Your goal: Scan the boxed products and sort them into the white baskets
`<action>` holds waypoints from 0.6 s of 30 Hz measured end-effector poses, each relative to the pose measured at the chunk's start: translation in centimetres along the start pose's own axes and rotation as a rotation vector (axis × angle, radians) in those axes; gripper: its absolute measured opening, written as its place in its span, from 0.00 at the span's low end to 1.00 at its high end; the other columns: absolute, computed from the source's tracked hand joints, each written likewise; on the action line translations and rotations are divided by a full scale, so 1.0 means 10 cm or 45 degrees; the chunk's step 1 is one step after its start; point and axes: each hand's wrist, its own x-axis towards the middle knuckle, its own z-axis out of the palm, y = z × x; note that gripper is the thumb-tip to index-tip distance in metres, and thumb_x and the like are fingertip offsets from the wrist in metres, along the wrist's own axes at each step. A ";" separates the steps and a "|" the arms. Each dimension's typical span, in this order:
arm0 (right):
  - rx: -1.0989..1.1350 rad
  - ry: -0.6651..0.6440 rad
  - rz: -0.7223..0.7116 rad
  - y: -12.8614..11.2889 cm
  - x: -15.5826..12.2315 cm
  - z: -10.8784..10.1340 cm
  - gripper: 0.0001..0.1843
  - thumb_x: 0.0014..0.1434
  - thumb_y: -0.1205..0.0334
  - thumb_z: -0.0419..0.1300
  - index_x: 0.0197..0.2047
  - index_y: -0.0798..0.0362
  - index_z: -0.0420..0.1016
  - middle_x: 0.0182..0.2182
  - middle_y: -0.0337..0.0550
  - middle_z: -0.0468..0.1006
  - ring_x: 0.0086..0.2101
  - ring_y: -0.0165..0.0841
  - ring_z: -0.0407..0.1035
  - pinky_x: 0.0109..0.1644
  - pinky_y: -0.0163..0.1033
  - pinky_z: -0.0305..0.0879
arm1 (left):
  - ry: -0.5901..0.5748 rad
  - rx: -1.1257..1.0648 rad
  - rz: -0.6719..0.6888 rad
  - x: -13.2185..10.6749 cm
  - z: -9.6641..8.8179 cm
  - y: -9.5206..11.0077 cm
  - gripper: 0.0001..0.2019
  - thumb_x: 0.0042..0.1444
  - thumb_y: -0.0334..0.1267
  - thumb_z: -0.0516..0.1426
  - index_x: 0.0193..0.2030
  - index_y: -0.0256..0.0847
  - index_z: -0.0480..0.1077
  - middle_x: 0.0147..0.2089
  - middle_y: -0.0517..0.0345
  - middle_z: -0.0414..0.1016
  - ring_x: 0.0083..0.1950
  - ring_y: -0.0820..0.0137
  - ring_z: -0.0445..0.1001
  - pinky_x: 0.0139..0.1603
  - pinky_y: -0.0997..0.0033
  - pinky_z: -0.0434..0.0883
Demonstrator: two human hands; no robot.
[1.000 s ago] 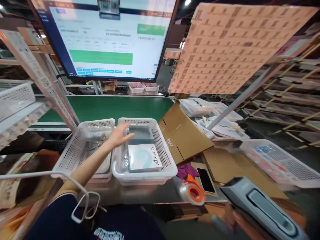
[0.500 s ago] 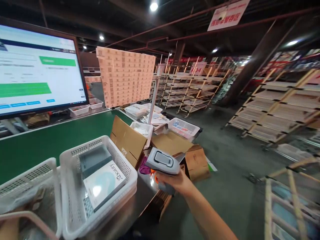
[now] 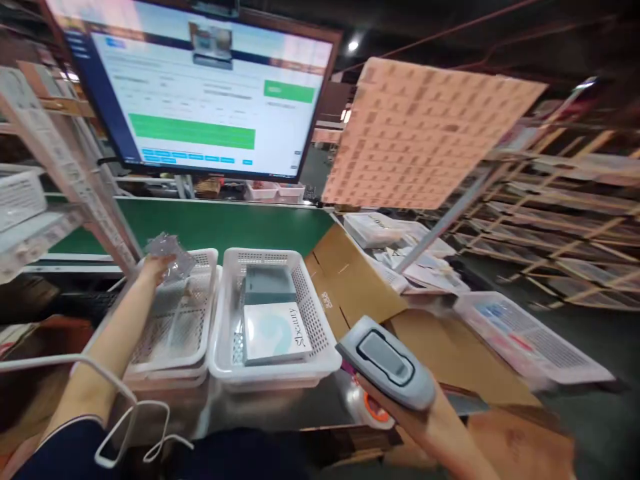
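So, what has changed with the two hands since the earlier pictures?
The left hand has moved left, from the edge of the right basket to the far end of the left basket, and now grips clear plastic. The right hand has brought the scanner left, nearer the baskets. The white box and grey box stay in the right basket.

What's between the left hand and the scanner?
Between left hand and scanner, the head view shows a plastic bag, part of the left basket, the right basket with two boxes, and brown cardboard.
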 end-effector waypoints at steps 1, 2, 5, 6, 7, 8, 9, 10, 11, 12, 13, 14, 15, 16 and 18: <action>-0.025 -0.080 -0.077 -0.07 0.11 0.07 0.16 0.59 0.54 0.72 0.48 0.49 0.81 0.37 0.45 0.85 0.41 0.44 0.82 0.45 0.42 0.82 | 0.036 -0.007 -0.005 0.02 -0.03 -0.01 0.08 0.59 0.32 0.70 0.35 0.38 0.75 0.23 0.71 0.73 0.28 0.73 0.77 0.45 0.68 0.82; -0.059 -0.155 -0.165 -0.15 0.22 0.16 0.11 0.59 0.59 0.70 0.45 0.49 0.79 0.37 0.44 0.83 0.39 0.41 0.80 0.43 0.40 0.79 | 0.010 -0.037 0.020 0.01 -0.02 -0.02 0.10 0.52 0.28 0.72 0.37 0.38 0.76 0.26 0.68 0.78 0.34 0.69 0.82 0.50 0.65 0.82; -0.261 -0.279 -0.384 -0.37 0.51 0.47 0.08 0.56 0.67 0.64 0.40 0.50 0.74 0.39 0.44 0.77 0.37 0.38 0.74 0.39 0.39 0.71 | -0.251 -0.182 0.201 -0.21 0.24 -0.04 0.23 0.38 0.34 0.76 0.45 0.39 0.80 0.44 0.54 0.89 0.59 0.53 0.85 0.66 0.53 0.79; -0.348 -0.313 -0.409 -0.42 0.59 0.57 0.10 0.55 0.68 0.62 0.42 0.50 0.74 0.41 0.45 0.76 0.37 0.39 0.73 0.40 0.40 0.69 | -0.345 -0.222 0.251 -0.32 0.34 -0.06 0.26 0.35 0.38 0.77 0.45 0.39 0.81 0.47 0.51 0.89 0.64 0.49 0.83 0.69 0.49 0.78; -0.436 -0.349 -0.413 -0.46 0.66 0.65 0.13 0.55 0.69 0.62 0.44 0.50 0.75 0.43 0.46 0.76 0.38 0.39 0.73 0.40 0.40 0.68 | -0.419 -0.245 0.274 -0.44 0.45 -0.08 0.28 0.34 0.41 0.78 0.45 0.40 0.81 0.49 0.48 0.89 0.67 0.45 0.81 0.71 0.46 0.77; -0.514 -0.383 -0.401 -0.49 0.71 0.72 0.16 0.55 0.69 0.62 0.48 0.51 0.75 0.44 0.47 0.75 0.38 0.40 0.73 0.40 0.41 0.66 | -0.467 -0.248 0.268 -0.56 0.54 -0.10 0.28 0.34 0.44 0.78 0.45 0.40 0.82 0.50 0.47 0.89 0.68 0.44 0.80 0.71 0.44 0.77; -0.576 -0.406 -0.385 -0.51 0.76 0.77 0.18 0.56 0.68 0.62 0.51 0.51 0.76 0.46 0.48 0.75 0.38 0.40 0.73 0.40 0.41 0.65 | -0.498 -0.240 0.246 -0.67 0.62 -0.13 0.29 0.33 0.45 0.79 0.44 0.39 0.82 0.49 0.46 0.89 0.67 0.42 0.81 0.71 0.43 0.77; -0.622 -0.415 -0.375 -0.53 0.80 0.81 0.19 0.57 0.68 0.62 0.53 0.52 0.76 0.47 0.49 0.75 0.39 0.40 0.73 0.40 0.41 0.64 | -0.519 -0.224 0.216 -0.76 0.69 -0.16 0.29 0.32 0.46 0.79 0.43 0.38 0.82 0.49 0.45 0.89 0.65 0.41 0.82 0.70 0.42 0.78; -0.653 -0.404 -0.372 -0.55 0.83 0.83 0.20 0.58 0.67 0.62 0.55 0.52 0.76 0.48 0.49 0.75 0.39 0.41 0.73 0.40 0.41 0.63 | -0.531 -0.204 0.188 -0.83 0.76 -0.19 0.30 0.31 0.46 0.80 0.43 0.38 0.82 0.48 0.44 0.89 0.62 0.41 0.84 0.68 0.41 0.79; -0.674 -0.379 -0.374 -0.58 0.86 0.85 0.21 0.60 0.66 0.62 0.57 0.52 0.75 0.49 0.50 0.76 0.39 0.41 0.73 0.39 0.41 0.62 | -0.542 -0.188 0.167 -0.89 0.82 -0.22 0.31 0.29 0.46 0.80 0.43 0.37 0.82 0.47 0.43 0.89 0.59 0.41 0.85 0.66 0.40 0.79; -0.692 -0.346 -0.375 -0.60 0.88 0.86 0.21 0.61 0.65 0.62 0.58 0.52 0.75 0.49 0.50 0.76 0.39 0.41 0.73 0.38 0.41 0.61 | -0.560 -0.177 0.153 -0.94 0.87 -0.24 0.32 0.28 0.46 0.81 0.43 0.37 0.82 0.46 0.43 0.89 0.57 0.41 0.85 0.65 0.40 0.80; -0.712 -0.317 -0.370 -0.61 0.91 0.86 0.21 0.61 0.65 0.62 0.58 0.52 0.75 0.50 0.51 0.76 0.39 0.41 0.72 0.38 0.41 0.59 | -0.588 -0.173 0.138 -0.97 0.92 -0.26 0.34 0.27 0.45 0.81 0.44 0.36 0.82 0.46 0.43 0.89 0.55 0.42 0.86 0.64 0.41 0.80; -0.732 -0.291 -0.354 -0.62 0.92 0.85 0.21 0.62 0.64 0.63 0.59 0.52 0.75 0.50 0.51 0.77 0.39 0.41 0.73 0.37 0.41 0.58 | -0.624 -0.172 0.123 -1.00 0.96 -0.28 0.34 0.27 0.45 0.81 0.44 0.36 0.82 0.47 0.43 0.89 0.54 0.43 0.86 0.64 0.42 0.80; -0.751 -0.273 -0.326 -0.62 0.94 0.84 0.21 0.62 0.63 0.63 0.59 0.52 0.75 0.51 0.51 0.77 0.40 0.41 0.73 0.37 0.41 0.57 | -0.664 -0.166 0.108 -1.02 1.00 -0.30 0.35 0.26 0.45 0.81 0.45 0.35 0.82 0.48 0.42 0.89 0.54 0.44 0.86 0.63 0.44 0.80; -0.764 -0.261 -0.260 -0.58 0.94 0.80 0.19 0.61 0.64 0.64 0.56 0.52 0.76 0.50 0.51 0.77 0.40 0.43 0.73 0.36 0.41 0.56 | -0.724 -0.124 0.094 -1.02 1.04 -0.31 0.36 0.29 0.47 0.82 0.46 0.34 0.83 0.48 0.42 0.89 0.53 0.47 0.86 0.62 0.49 0.80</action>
